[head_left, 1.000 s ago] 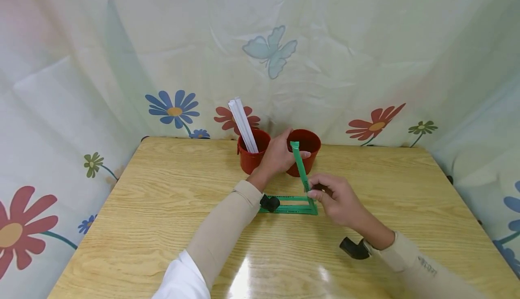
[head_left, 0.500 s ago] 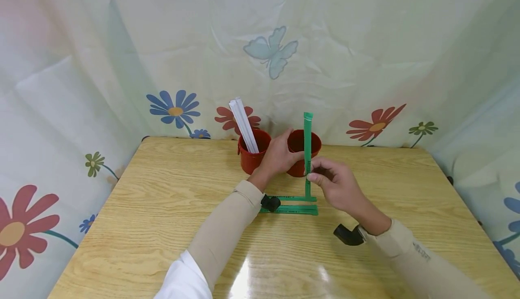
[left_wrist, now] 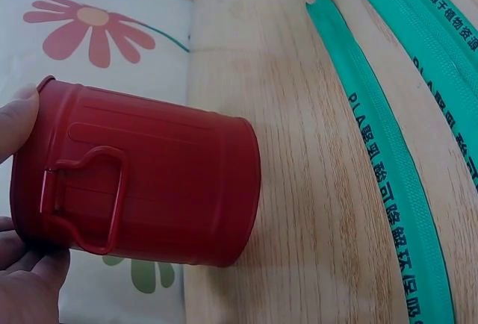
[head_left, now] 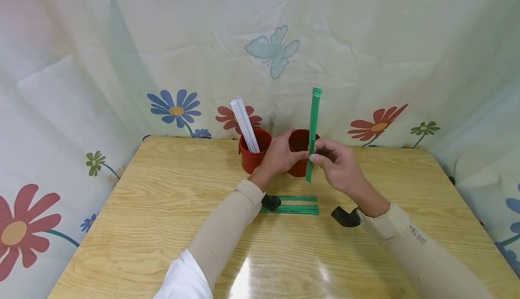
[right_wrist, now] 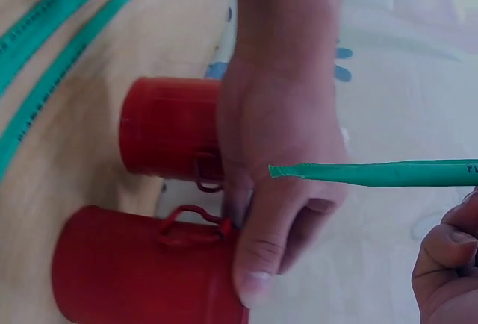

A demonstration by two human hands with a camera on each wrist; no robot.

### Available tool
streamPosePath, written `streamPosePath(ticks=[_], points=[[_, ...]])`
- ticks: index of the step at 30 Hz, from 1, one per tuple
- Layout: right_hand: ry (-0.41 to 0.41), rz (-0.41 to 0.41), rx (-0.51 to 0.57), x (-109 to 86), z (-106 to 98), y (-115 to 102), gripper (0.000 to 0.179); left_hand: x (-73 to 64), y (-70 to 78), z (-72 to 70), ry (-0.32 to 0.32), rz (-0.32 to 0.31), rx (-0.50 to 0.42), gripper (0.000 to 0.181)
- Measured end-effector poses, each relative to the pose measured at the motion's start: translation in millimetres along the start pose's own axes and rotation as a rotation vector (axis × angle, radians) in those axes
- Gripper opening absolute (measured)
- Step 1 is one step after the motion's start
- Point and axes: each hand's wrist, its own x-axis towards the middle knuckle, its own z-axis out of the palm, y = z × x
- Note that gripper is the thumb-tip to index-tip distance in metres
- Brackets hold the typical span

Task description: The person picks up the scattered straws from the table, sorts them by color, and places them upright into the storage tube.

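My left hand [head_left: 281, 155] grips the rim of the right-hand red bucket [head_left: 298, 169], which stands upright at the back of the table. In the left wrist view, the thumb and fingers lie at opposite sides of the rim of that bucket [left_wrist: 160, 189]. Between thumb and fingers, my right hand [head_left: 340, 169] pinches a green-wrapped straw [head_left: 315, 111], held almost upright in front of the bucket, its lower end overlapping the bucket's side in the head view. Several more green-wrapped straws [head_left: 306, 210] lie flat in front, partly hidden by the left wrist camera.
Close beside it on the left stands a second red bucket [head_left: 249, 161] holding several white-wrapped sticks [head_left: 245, 125]. Behind the wooden table [head_left: 170, 190] hangs a flower-printed curtain [head_left: 345, 41]. Black wrist cameras jut from both sleeves, the right one [head_left: 346, 217] low over the table.
My right hand has lifted the green-wrapped straw up and away from the others, turning it from leaning left to nearly upright. The left hand stays at the bucket.
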Motion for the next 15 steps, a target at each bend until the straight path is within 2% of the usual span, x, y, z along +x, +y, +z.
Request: streamPosePath(ticks=[10,15], points=[[0.055,0.009,0.002,18.1,-5,-2,0.006,0.6,1.8,-0.4,-0.01,-0.015,-0.007,0.064],[0.07,0.033,-0.015,26.9,-7,-1,0.007,0.4,1.3,-0.4,-0.013,-0.002,-0.014,0.06]])
